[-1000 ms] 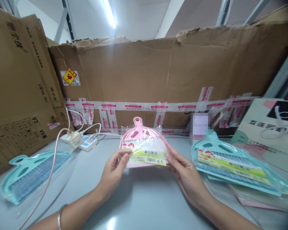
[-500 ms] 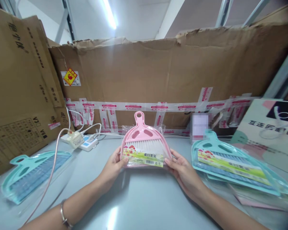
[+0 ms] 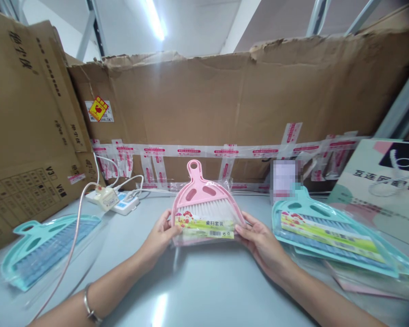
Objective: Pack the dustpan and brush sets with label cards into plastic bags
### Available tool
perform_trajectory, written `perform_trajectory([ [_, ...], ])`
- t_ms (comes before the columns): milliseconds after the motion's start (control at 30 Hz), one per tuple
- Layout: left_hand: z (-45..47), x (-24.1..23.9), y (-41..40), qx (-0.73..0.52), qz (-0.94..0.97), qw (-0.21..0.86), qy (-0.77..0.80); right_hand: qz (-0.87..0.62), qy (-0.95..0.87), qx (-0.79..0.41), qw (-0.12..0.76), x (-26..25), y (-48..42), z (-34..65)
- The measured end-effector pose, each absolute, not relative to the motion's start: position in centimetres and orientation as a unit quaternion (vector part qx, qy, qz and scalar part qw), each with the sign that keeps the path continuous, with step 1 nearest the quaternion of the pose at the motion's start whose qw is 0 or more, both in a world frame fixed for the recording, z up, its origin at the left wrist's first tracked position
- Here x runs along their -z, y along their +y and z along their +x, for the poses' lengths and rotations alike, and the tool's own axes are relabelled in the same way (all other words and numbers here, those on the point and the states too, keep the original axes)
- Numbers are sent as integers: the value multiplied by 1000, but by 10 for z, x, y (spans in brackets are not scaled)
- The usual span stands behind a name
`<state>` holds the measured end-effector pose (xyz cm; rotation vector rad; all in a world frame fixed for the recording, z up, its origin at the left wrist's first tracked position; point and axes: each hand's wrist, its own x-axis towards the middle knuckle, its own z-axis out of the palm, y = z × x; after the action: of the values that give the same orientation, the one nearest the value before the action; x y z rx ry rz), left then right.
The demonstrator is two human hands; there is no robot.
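Observation:
Between my hands is a pink dustpan and brush set (image 3: 204, 196) in a clear plastic bag, its handle pointing up. White bristles show above a green and yellow label with red mushrooms. My left hand (image 3: 164, 230) pinches the lower left edge, thumb in front. At the lower right edge my right hand (image 3: 254, 229) grips the same set, thumb over the label's end. To the right lies a turquoise bagged dustpan and brush set (image 3: 330, 238), on top of other bagged sets. Another turquoise dustpan and brush set (image 3: 51, 247), without a visible label, lies at the left.
A large cardboard box (image 3: 197, 104) stands across the back of the grey table (image 3: 191, 290), and another carton (image 3: 30, 136) at the left. A white power strip (image 3: 124, 203) with a plug and cables sits at the back left. A printed box (image 3: 381, 190) leans at the right.
The pink set has tilted slightly, its handle shifting a little to the left and its lower edge dropping slightly. Both hands keep their hold on it.

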<state>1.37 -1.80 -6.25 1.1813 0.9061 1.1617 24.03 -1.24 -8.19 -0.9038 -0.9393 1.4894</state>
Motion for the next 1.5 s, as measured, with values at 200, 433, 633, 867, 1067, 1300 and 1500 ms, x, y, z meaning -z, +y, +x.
perform_trajectory([
  [200,9,59,-23,-432,511,535,516,-465,-551,-493,486,77,-19,244],
  [433,17,62,-28,-470,535,496,497,-409,-785,-189,425,68,-33,240],
  [633,23,61,-34,-486,550,496,464,-437,-498,-529,530,78,-22,231],
  [867,13,46,-24,-522,592,390,473,-391,-389,-642,532,72,-22,234],
  [1067,-7,19,-12,-516,640,310,478,-331,-385,-663,550,62,-30,229],
  [1300,-27,5,-8,-573,504,442,471,-344,-404,-659,533,60,-22,237],
  [1500,-33,6,-15,-327,581,596,448,-362,-449,-661,480,64,-27,233],
])
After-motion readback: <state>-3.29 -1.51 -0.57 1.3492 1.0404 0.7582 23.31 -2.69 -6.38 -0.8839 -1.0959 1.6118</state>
